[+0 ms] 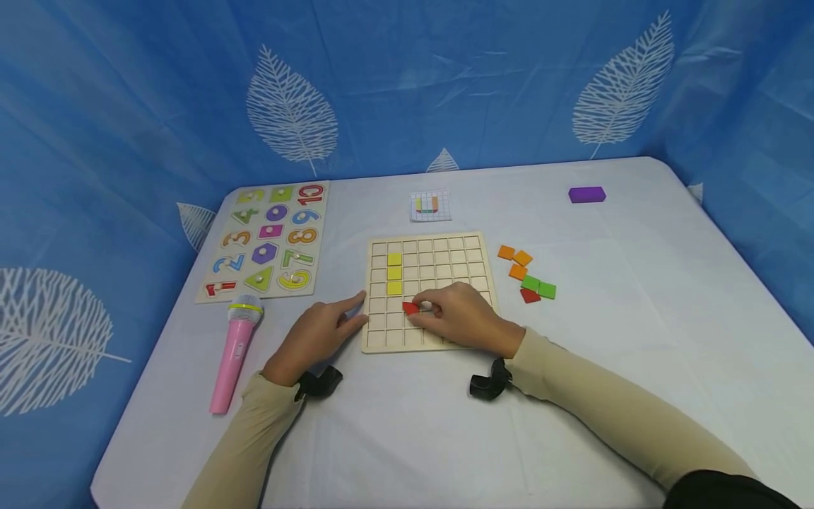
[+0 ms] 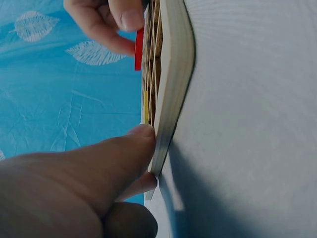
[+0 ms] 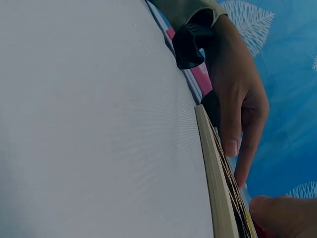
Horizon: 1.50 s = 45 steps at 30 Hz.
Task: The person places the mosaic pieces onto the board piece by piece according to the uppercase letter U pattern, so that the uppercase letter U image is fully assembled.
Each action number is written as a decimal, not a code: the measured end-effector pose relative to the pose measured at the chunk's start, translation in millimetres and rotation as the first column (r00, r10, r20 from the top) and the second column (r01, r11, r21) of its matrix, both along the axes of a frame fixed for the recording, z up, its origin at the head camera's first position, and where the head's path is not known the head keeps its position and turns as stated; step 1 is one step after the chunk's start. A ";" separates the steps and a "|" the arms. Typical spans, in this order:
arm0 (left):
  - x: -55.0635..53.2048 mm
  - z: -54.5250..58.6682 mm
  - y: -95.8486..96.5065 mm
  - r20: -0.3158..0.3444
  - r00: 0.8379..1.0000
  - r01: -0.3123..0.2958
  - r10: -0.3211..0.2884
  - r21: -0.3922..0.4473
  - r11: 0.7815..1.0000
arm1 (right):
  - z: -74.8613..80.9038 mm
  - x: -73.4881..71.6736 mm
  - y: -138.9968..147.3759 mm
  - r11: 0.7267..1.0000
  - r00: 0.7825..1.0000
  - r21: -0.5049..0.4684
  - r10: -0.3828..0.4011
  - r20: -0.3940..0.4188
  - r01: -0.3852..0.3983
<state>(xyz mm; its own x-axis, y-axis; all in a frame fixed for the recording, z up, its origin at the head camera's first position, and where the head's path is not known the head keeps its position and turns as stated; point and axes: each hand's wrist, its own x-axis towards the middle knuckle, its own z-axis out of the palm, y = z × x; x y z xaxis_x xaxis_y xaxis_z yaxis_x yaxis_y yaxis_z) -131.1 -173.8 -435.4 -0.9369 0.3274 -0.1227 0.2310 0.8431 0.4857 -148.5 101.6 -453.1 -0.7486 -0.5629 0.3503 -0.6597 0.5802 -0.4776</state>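
A wooden grid board (image 1: 445, 271) lies on the table, with several yellow square tiles (image 1: 394, 272) set in one column of its left part. My right hand (image 1: 464, 316) is over the board and pinches a red tile (image 1: 410, 308) just below that column. In the left wrist view the red tile (image 2: 139, 52) stands on edge against the board's face, between thumb and finger. At the board's left edge, my left hand (image 1: 320, 332) touches the rim with thumb and forefinger stretched out, seen also in the left wrist view on the board's edge (image 2: 168, 74).
Loose orange tiles (image 1: 518, 271), green tiles (image 1: 547, 290) and a red tile (image 1: 530, 295) lie right of the board. Behind it is a small pattern card (image 1: 430, 217). A number puzzle (image 1: 254, 247) and pink microphone (image 1: 232, 357) sit left; a purple block (image 1: 587, 194) sits back right.
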 end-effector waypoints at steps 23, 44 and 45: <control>-1.0 -1.2 1.3 0.012 1.000 0.009 -0.009 -0.011 1.000 | -8.4 -9.5 -26.8 0.999 0.995 0.041 -0.031 -0.090 0.034; -2.3 -0.5 0.0 0.011 1.000 0.001 -0.001 -0.021 1.000 | -8.8 -8.9 -25.4 0.995 0.995 -0.062 -0.078 -0.058 0.074; -2.3 -0.4 0.3 0.011 1.000 0.002 -0.002 -0.021 1.000 | -8.7 -8.7 -24.2 0.995 0.996 -0.071 -0.075 -0.051 0.072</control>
<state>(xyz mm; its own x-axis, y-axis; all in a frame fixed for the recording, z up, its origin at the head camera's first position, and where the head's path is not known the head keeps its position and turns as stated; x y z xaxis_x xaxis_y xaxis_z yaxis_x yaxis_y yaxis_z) -133.5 -173.5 -435.8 -0.9348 0.3263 -0.1401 0.2272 0.8529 0.4701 -157.2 77.5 -461.9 -0.7660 -0.4803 0.4271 -0.6424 0.5951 -0.4828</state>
